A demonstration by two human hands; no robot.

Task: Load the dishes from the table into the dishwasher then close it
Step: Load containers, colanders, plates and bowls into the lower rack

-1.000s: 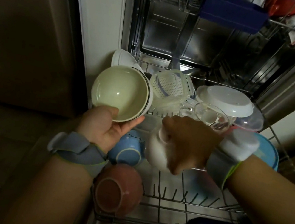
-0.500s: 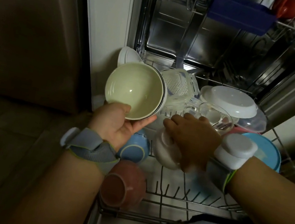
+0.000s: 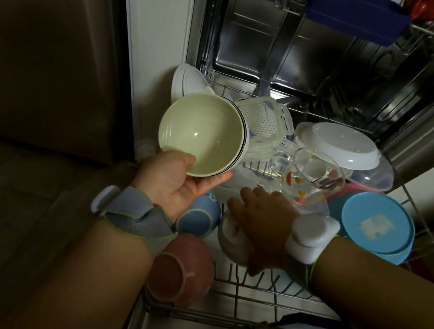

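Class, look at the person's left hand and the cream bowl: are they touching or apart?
Touching. The head view shows the left hand holding the cream bowl, thumb over its near rim, fingers beneath.

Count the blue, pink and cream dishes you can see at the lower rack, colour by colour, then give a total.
Blue: 2, the blue cup and the blue lid.
Pink: 1, the pink cup.
Cream: 1, the cream bowl in the left hand.
Total: 4

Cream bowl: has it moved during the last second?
Yes. The cream bowl, held in the left hand, has shifted right, away from the white cabinet edge and towards the clear container.
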